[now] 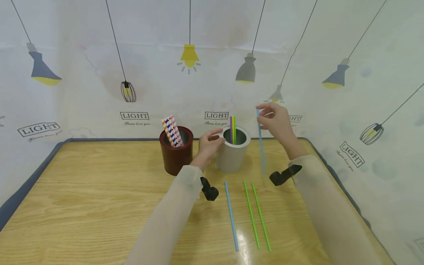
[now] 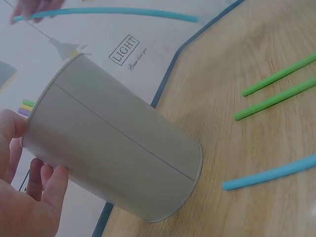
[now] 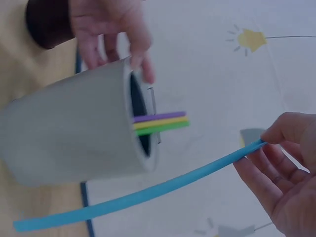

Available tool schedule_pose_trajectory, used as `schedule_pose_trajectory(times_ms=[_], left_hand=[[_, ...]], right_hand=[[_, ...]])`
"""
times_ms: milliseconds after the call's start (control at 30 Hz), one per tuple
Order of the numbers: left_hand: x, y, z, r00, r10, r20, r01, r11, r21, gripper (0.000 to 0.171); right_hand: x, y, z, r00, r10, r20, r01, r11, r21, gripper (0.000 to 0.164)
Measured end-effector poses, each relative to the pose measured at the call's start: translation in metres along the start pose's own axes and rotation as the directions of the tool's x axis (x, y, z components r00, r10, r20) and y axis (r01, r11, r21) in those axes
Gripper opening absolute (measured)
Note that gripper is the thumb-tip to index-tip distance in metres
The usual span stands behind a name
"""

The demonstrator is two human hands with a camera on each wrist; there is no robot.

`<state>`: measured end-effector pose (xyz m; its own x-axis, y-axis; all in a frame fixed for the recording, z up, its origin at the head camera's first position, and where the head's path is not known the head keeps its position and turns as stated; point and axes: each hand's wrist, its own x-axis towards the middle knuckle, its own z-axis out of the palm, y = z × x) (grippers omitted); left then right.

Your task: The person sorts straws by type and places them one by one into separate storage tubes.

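Observation:
My right hand point(image 1: 274, 119) pinches a blue straw point(image 1: 260, 143) near its top end. The straw hangs steeply down to the right of a light grey cylindrical pot point(image 1: 230, 158). Inside the pot lean a purple, a yellow and a green straw point(image 3: 160, 129), their upper ends sticking out past the rim. With thumb and fingers at the rim, my left hand point(image 1: 209, 145) holds the pot on its left side. On the table in front lie one more blue straw point(image 1: 231, 217) and two green straws point(image 1: 251, 215), roughly side by side.
A dark red pot point(image 1: 175, 160) with several patterned straws point(image 1: 172, 131) stands left of my left hand. The wooden table point(image 1: 99, 206) ends at a dark blue edge point(image 1: 109, 140), and a wall sheet printed with lamps point(image 1: 159, 55) rises behind it.

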<state>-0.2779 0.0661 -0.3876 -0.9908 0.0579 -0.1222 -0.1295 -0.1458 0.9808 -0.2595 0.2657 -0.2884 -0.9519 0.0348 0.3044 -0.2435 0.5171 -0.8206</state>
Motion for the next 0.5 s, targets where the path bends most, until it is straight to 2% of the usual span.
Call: schedule_pose_trajectory(times_ms=[267,500], left_hand=[[0.000,0.000,0.000,1.000,0.011,-0.009,-0.011,1.000,0.012,0.038],[0.001,0.000,0.000,1.000,0.003,-0.014,-0.003,1.000,0.028,0.038]], right_hand=[[0.034,-0.045,0.006,0.991,-0.089,-0.099,0.097,0.992,0.078,0.028],[0.049,-0.069,0.001,0.983,-0.086,-0.162,0.114,0.978,0.174,0.029]])
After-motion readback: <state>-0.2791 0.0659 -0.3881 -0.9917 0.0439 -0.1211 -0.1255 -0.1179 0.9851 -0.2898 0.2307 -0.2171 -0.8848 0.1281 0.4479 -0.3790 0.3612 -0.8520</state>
